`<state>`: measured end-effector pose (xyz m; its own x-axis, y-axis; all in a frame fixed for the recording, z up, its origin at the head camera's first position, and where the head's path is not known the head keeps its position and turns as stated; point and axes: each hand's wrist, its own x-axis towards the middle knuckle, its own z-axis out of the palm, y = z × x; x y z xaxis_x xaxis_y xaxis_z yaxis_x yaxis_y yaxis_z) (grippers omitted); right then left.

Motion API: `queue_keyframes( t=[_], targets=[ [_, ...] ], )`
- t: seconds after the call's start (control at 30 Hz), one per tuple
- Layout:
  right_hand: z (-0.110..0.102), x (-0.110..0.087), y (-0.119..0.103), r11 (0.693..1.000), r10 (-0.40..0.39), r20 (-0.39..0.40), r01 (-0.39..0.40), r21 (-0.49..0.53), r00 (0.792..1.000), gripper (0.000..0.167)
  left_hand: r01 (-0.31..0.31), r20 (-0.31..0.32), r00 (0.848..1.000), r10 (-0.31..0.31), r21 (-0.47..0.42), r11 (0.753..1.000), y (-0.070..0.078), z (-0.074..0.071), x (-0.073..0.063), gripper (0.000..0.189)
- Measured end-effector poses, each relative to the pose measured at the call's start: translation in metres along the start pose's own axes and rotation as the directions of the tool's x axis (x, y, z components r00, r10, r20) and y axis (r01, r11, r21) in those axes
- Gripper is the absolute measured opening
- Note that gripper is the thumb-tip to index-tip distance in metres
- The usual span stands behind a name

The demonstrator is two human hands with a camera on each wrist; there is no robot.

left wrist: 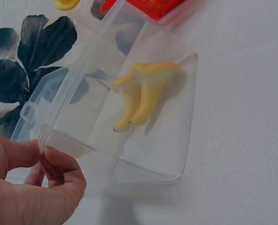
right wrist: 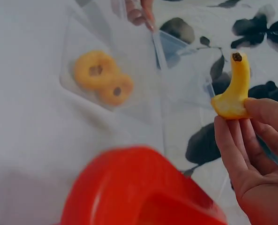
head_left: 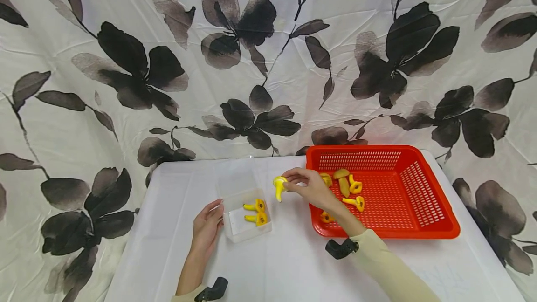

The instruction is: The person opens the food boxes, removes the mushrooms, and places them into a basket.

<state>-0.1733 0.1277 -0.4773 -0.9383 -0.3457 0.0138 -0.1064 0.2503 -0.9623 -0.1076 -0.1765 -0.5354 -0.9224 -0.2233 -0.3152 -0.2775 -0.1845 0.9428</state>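
Between the thumb and fingers of my right hand (head_left: 309,187) is a yellow toy mushroom (head_left: 278,188), its stem pointing down in the head view. The right wrist view shows the same mushroom (right wrist: 236,89) pinched by its cap. My left hand (head_left: 206,225) pinches the left wall of a clear plastic box (head_left: 236,234); the left wrist view shows thumb and fingers on its rim (left wrist: 44,136). Two yellow mushrooms (head_left: 257,219) lie side by side in the box, toward its right wall. The held mushroom is in the air, right of the box and apart from it.
A red perforated basket (head_left: 390,234) stands at the right with several yellow mushrooms (head_left: 354,203) and a browner one (head_left: 343,182) at its left end. The box's clear lid (head_left: 236,178) lies behind the box. A floral curtain (head_left: 251,59) hangs behind the white table (head_left: 289,255).
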Motion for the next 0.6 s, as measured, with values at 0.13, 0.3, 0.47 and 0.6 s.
queue_keyframes(
  t=[0.13,0.3,0.47,0.6],
  targets=[
    [-0.014,-0.007,0.004,1.0,0.015,-0.031,-0.015,0.005,0.999,0.028,0.006,0.0,1.0,-0.007,0.01,1.0,0.0,0.0,0.0,0.042],
    [-0.032,-0.019,0.01,1.0,0.025,-0.081,-0.025,0.005,0.996,0.03,0.007,-0.012,1.0,-0.007,0.016,1.0,0.001,-0.001,0.0,0.04],
    [-0.049,-0.031,0.02,1.0,0.002,-0.117,-0.004,-0.011,0.993,0.03,0.012,-0.027,1.0,-0.012,0.011,1.0,0.003,0.0,-0.001,0.04],
    [-0.061,-0.042,0.026,0.999,-0.011,-0.156,0.003,-0.049,0.988,0.029,0.017,-0.027,0.999,-0.017,0.006,1.0,0.002,0.0,0.001,0.04]
  ],
)
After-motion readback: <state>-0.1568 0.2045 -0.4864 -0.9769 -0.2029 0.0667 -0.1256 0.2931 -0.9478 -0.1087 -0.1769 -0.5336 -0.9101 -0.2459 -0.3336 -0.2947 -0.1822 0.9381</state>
